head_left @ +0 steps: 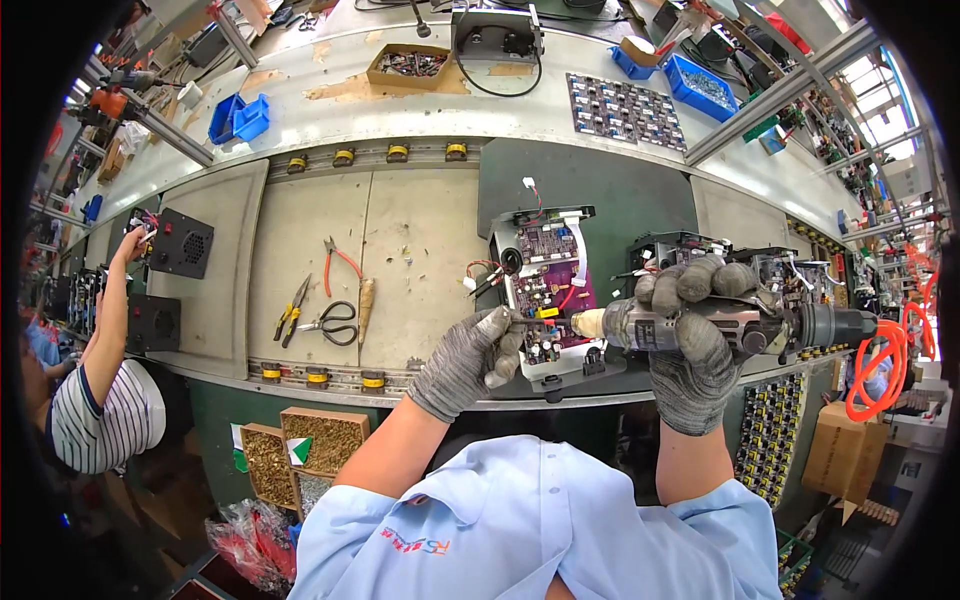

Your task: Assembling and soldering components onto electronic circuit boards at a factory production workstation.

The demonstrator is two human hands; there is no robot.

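My right hand (695,335), in a grey knit glove, is wrapped around a pneumatic screwdriver (650,328) lying level with its nose to the left. The tool's taped nose (588,323) is over an open metal housing (548,372) with a purple circuit board (560,285), white connectors and loose wires. A thin bit seems to run left from the nose to my left fingertips. My gloved left hand (465,362) is closed at the housing's left edge, fingers pinched together; what they hold is too small to make out.
Pliers (342,262), yellow-handled cutters (292,312), black scissors (335,322) and a taped pointed tool (366,312) lie left. An orange coiled hose (880,370) trails right. More housings (780,270) stand right. A co-worker's hand (135,243) touches a black box (182,243) at far left.
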